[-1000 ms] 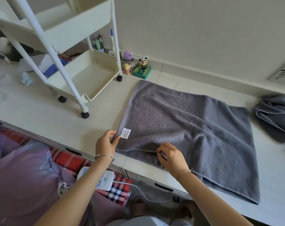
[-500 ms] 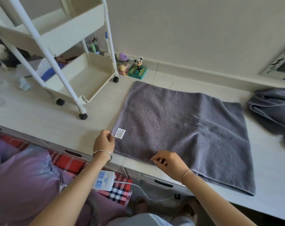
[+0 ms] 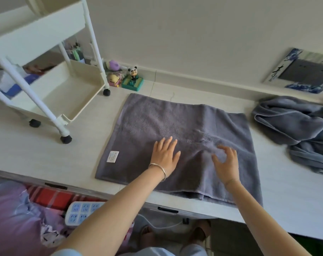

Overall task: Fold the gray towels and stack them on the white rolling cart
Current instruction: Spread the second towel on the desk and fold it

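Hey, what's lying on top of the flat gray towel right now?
The left hand lies flat on the gray towel; the right hand is at its surface, fingers loosely bent, contact unclear. A white label sits near its left edge. Anything beneath the hands is covered.
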